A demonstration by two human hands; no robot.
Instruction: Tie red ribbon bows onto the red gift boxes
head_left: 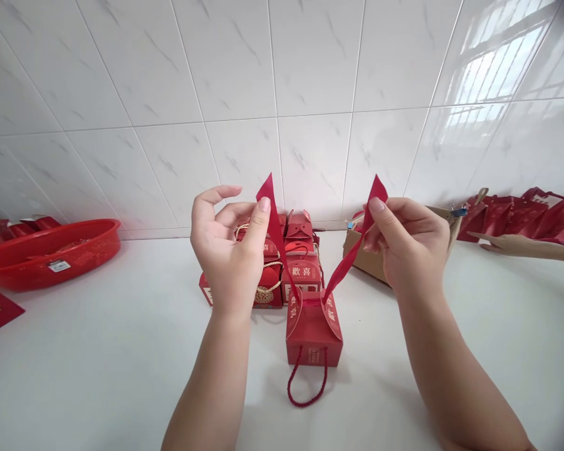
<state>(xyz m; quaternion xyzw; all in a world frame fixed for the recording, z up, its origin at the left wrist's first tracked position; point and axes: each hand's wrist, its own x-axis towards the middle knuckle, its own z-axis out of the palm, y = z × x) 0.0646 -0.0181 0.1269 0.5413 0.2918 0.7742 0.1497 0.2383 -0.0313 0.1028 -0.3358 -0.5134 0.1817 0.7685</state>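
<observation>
A small red gift box stands on the white table in front of me, its curved top flaps folded inward. A red ribbon comes up from the top of the box in two tails, spread in a V. My left hand pinches the left tail near its pointed end between thumb and index finger, other fingers raised. The right tail is pinched close to its tip by my right hand. From the box's near side a twisted red cord handle hangs down onto the table.
Behind the box are several red gift boxes with cords. An open cardboard box stands behind my right hand. A red plastic basin is at left; red bags line the right, where another person's hand reaches in. White tiled wall behind.
</observation>
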